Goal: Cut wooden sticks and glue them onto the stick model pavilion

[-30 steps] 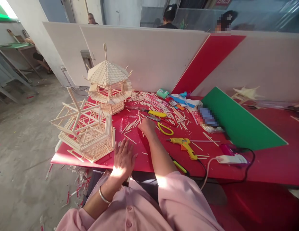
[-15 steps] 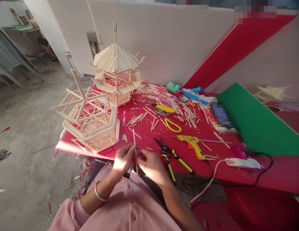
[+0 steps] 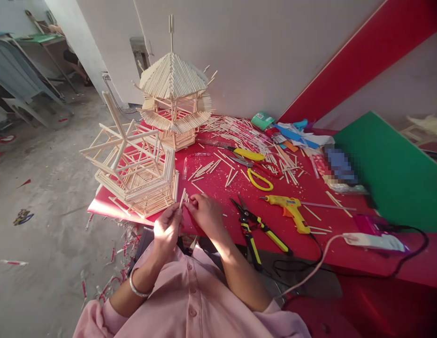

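Observation:
My left hand (image 3: 168,229) pinches a thin wooden stick (image 3: 182,198), which points up and away over the front of the red table. To its right, my right hand (image 3: 207,212) is curled, thumb and fingertips close together beside the stick; whether anything is between them is hidden. Several short cut stick pieces (image 3: 186,197) lie just beyond the fingertips. Left of my hands stands an open six-sided stick frame (image 3: 128,192) with one tall post. Behind it rises a pagoda-like stick model (image 3: 172,77) with a ribbed roof.
Black-and-yellow pliers (image 3: 251,225) and a yellow glue gun (image 3: 288,210) lie to the right, near a white power strip (image 3: 375,241) with cables. Yellow-handled scissors (image 3: 259,179) and loose sticks (image 3: 235,134) are farther back. A green board (image 3: 397,178) leans at the right.
My right hand has come off the stick and moved forward towards the short pieces. My left hand still holds the stick, now shifted left. The whole view has shifted slightly.

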The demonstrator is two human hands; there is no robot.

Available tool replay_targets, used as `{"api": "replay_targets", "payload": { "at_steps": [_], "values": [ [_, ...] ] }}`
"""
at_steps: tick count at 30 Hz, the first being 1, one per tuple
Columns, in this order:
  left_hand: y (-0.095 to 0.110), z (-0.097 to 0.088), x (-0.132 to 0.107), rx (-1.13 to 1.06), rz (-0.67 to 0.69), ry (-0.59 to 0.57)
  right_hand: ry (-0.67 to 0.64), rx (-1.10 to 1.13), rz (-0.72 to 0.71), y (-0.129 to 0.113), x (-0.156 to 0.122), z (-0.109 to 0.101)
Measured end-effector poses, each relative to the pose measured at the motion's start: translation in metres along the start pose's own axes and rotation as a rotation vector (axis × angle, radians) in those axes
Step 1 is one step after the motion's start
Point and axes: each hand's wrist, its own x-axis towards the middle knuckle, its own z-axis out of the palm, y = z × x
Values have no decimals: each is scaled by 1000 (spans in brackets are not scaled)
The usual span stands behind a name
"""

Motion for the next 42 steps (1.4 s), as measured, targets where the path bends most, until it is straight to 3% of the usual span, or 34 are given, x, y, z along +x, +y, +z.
{"api": "replay_targets", "payload": {
  "at_steps": [5, 9, 11, 18, 24, 37, 42],
  "values": [
    [-7, -3, 2, 36, -14, -53, -45, -155, -32, -5, 5, 3],
    [-12, -1, 7, 18, -68, -33, 23, -137, -26, 4, 0, 4],
    [-13, 2, 10, -33, -118, -9, 62, 29, 1, 11, -1, 7],
    [-11, 14, 16, -118, -178, -94, -13, 1091, 169, 25, -7, 8],
    [-7, 19, 17, -110, -185, -161, -31, 1508, 332, 20, -9, 4],
    [-5, 28, 17, -106, -184, -233, 4, 1615, 447, 26, -5, 8],
    [-10, 28, 19, -102, -163, -243, 87, 1471, 351, 32, -7, 15]
  ]
}}
